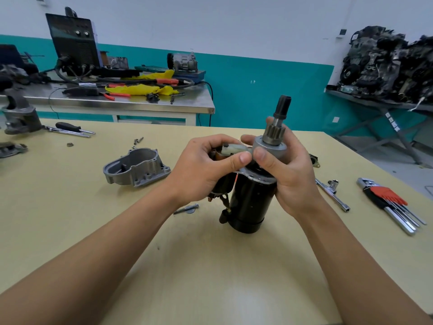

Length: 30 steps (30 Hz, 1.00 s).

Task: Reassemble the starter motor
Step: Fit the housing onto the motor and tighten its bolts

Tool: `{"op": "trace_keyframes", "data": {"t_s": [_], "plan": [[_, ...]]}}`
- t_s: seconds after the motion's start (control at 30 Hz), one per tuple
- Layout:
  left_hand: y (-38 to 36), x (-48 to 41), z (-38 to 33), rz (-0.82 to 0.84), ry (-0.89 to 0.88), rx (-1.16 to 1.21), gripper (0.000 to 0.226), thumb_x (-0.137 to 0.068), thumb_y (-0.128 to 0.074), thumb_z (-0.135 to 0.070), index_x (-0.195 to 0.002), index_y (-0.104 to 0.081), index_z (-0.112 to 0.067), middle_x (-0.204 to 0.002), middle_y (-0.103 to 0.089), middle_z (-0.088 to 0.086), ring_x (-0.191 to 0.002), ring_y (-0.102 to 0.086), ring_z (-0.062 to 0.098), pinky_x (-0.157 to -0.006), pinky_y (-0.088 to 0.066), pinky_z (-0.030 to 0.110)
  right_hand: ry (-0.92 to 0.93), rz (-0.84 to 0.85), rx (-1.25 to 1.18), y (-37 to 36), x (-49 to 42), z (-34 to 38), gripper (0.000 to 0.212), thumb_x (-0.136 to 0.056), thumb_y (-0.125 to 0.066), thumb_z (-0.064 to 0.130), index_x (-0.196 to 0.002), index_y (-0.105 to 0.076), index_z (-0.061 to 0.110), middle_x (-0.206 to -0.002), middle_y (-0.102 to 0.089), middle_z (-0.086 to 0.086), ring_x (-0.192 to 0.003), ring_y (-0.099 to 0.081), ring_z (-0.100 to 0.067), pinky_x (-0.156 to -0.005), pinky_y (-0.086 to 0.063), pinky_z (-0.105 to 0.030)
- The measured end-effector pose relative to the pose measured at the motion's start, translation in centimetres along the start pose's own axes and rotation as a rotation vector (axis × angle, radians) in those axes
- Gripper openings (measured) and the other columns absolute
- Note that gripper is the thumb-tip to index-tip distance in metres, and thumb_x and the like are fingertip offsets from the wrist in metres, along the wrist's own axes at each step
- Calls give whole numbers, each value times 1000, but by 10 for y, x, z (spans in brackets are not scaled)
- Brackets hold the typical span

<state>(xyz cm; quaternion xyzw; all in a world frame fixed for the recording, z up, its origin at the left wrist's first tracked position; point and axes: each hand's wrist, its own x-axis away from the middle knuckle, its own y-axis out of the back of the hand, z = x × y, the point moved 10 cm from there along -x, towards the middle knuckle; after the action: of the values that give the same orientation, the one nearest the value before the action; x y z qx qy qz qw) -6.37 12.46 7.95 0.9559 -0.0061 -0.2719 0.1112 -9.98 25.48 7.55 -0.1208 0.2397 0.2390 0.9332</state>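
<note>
The black starter motor body (250, 202) stands upright on the yellow table (210, 266), its pinion gear and shaft (277, 124) pointing up. My right hand (288, 174) grips the grey drive clutch just under the pinion. My left hand (206, 167) holds the solenoid beside the body, and its thumb and fingers pinch a white plastic lever (230, 148) at the top. The grey aluminium nose housing (137, 168) lies on the table to the left, apart from the motor.
A long bolt (186, 208) lies near the motor's base. Several screws (138, 140) lie behind the housing. A socket T-wrench (332, 192) and a hex key set (393, 205) lie at the right, screwdrivers (70, 130) and another casting (20, 116) at the far left.
</note>
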Motion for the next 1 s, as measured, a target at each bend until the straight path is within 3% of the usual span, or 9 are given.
{"op": "trace_keyframes", "data": {"t_s": [0.1,0.17,0.33,0.53,0.6,0.77,1.0], "plan": [[-6,1,-5,57,-31,24,30,-83,-70,-29,-112,-68,-22,-96,-71,-18,-95,-69,4,-82,-53,17,38,35,29,0,2,3,51,-76,-82,26,-122,-59,23,-105,-72,-4,-105,-70,-28,-88,-56,-36],[-8,2,-9,77,-65,-4,34,-83,-70,-29,-117,-64,-29,-97,-67,-25,-99,-66,1,-84,-52,16,60,24,50,3,2,4,42,-78,-78,22,-117,-61,19,-102,-70,-5,-103,-69,-29,-87,-56,-38],[-6,2,-9,117,-64,-11,30,-85,-70,-19,-113,-69,-9,-103,-69,-7,-103,-65,12,-87,-51,23,93,1,63,2,3,6,33,-77,-76,28,-108,-65,22,-99,-66,-5,-97,-68,-24,-81,-57,-29],[-5,2,-7,175,-33,-17,33,-83,-71,-24,-116,-67,-20,-107,-69,-14,-107,-64,8,-88,-51,20,95,7,77,2,3,5,31,-78,-75,30,-107,-66,26,-99,-68,0,-100,-69,-24,-80,-57,-28],[-5,3,-7,171,-33,-14,35,-83,-71,-25,-117,-64,-27,-107,-68,-20,-108,-64,5,-88,-51,17,96,9,70,1,3,5,31,-78,-75,30,-108,-65,25,-100,-69,-1,-100,-69,-25,-80,-57,-29],[-4,4,-6,65,-74,16,35,-81,-75,-28,-115,-67,-29,-106,-70,-16,-107,-67,10,-87,-53,19,109,8,76,3,3,6,30,-80,-72,31,-109,-64,25,-102,-67,-4,-99,-69,-23,-80,-56,-28],[-2,6,-2,44,-61,86,37,-80,-75,-23,-116,-67,-26,-104,-73,-14,-105,-69,7,-85,-53,16,57,123,151,1,2,2,44,-79,-75,25,-119,-58,20,-111,-64,-13,-103,-68,-32,-86,-56,-37]]}}
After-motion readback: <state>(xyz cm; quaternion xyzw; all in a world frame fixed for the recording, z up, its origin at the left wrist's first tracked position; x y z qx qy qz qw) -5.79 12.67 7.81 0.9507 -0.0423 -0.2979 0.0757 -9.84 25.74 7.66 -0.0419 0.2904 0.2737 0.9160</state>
